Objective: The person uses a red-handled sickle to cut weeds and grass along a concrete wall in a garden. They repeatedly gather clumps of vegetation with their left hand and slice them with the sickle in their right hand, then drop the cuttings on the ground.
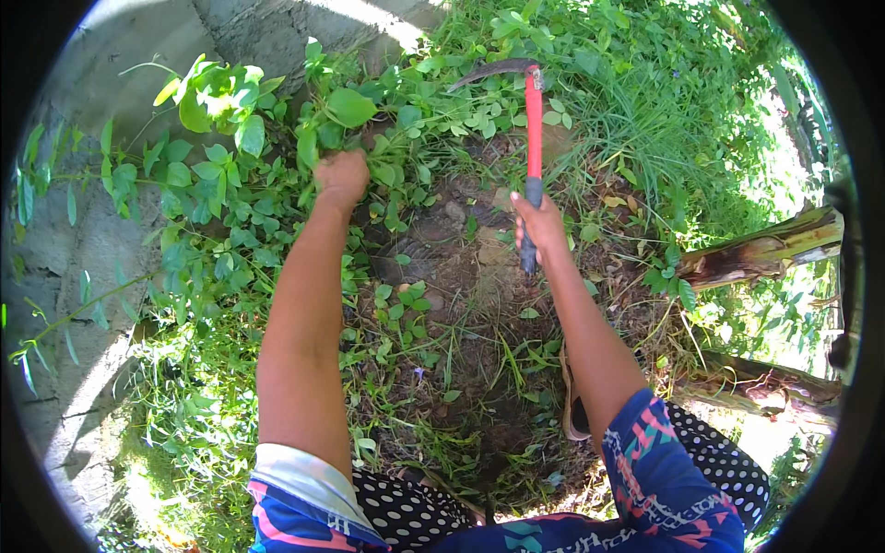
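Observation:
My right hand (541, 225) grips the dark lower handle of a sickle (534, 131). Its shaft is red, and the curved metal blade (501, 68) points left above low weeds. My left hand (341, 178) is closed around the stems of a leafy green weed (349, 109) beside the wall; the fingers are partly hidden by leaves. Between my arms lies bare brown soil (477, 290) with stones, small seedlings and strands of grass.
A grey concrete wall (90, 256) runs along the left, with vines trailing over it. Two banana-like stems (760, 249) stand at the right. Dense grass (629, 131) grows at the upper right. My sandalled foot (574, 408) is below my right forearm.

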Demonstrator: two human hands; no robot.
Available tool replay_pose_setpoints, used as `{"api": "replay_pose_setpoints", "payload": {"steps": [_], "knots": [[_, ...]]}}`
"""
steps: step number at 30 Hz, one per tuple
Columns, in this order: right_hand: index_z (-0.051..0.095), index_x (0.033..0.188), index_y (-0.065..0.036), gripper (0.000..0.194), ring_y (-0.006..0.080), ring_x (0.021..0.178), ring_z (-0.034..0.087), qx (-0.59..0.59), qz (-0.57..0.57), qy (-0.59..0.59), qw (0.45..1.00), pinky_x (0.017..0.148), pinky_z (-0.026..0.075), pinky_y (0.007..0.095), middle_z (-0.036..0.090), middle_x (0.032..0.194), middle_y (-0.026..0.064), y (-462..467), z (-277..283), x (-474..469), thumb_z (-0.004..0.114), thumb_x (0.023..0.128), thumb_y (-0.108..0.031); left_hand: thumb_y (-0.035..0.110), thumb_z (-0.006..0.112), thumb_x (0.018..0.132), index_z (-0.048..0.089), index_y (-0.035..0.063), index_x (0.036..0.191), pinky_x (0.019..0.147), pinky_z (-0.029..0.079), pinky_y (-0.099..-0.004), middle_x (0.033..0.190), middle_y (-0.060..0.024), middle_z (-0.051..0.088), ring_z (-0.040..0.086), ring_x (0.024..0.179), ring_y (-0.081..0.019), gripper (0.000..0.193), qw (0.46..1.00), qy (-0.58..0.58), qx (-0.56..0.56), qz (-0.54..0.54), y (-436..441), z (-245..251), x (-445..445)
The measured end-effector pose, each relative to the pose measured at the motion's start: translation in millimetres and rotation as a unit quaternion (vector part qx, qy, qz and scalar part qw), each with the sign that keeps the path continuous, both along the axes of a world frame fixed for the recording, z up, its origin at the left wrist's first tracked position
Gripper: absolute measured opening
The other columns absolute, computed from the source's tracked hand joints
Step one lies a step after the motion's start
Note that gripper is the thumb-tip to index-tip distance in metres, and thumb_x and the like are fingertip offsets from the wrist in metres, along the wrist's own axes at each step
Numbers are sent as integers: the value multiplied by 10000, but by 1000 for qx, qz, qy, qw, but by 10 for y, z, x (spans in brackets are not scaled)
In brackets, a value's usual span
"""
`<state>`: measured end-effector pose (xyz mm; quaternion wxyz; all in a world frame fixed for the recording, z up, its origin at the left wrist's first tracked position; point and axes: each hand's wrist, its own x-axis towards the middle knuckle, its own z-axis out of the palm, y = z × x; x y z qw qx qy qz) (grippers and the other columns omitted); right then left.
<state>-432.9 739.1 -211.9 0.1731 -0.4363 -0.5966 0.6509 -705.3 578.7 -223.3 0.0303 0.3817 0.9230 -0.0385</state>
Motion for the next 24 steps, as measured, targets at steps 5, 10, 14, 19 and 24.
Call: {"api": "replay_pose_setpoints", "payload": {"steps": [5, 10, 14, 19, 24], "knots": [[444, 823, -50, 220, 125, 381, 441, -89, 13, -71, 993, 326, 380, 287, 445, 545, 11, -349, -433, -259, 622, 824, -179, 156, 412, 831, 639, 118, 909, 703, 504, -416, 919, -129, 662, 641, 858, -296, 243, 998, 69, 3, 2, -281, 392, -254], [393, 892, -48, 209, 124, 383, 456, -182, -20, -52, 982, 331, 379, 286, 449, 571, 23, -1624, -288, 724, 581, 828, -113, 131, 413, 815, 651, 118, 899, 763, 475, -443, 915, -126, 665, 641, 860, -295, 253, 998, 37, -5, 59, -632, 402, -330], [389, 888, -56, 203, 115, 392, 450, -225, -26, -100, 969, 352, 389, 271, 454, 589, 24, -1725, 53, 1298, 577, 824, -96, 132, 409, 811, 641, 119, 925, 848, 417, -483, 930, -128, 663, 620, 914, -315, 259, 995, 27, -8, 91, -916, 250, -349], [403, 932, -42, 210, 112, 388, 458, -107, 47, -129, 985, 357, 390, 269, 463, 592, 22, -1882, 228, 1274, 577, 818, -68, 137, 389, 827, 634, 136, 946, 883, 389, -493, 970, -155, 650, 590, 976, -320, 273, 989, 30, -1, 142, -1344, 126, -488], [431, 934, -28, 241, 104, 434, 462, -13, 87, -148, 985, 401, 379, 278, 459, 596, 20, -1897, 171, 1421, 614, 805, -120, 222, 367, 878, 620, 113, 920, 890, 378, -541, 897, -187, 651, 612, 893, -363, 278, 980, 44, 19, 193, -1749, -100, -528]]}}
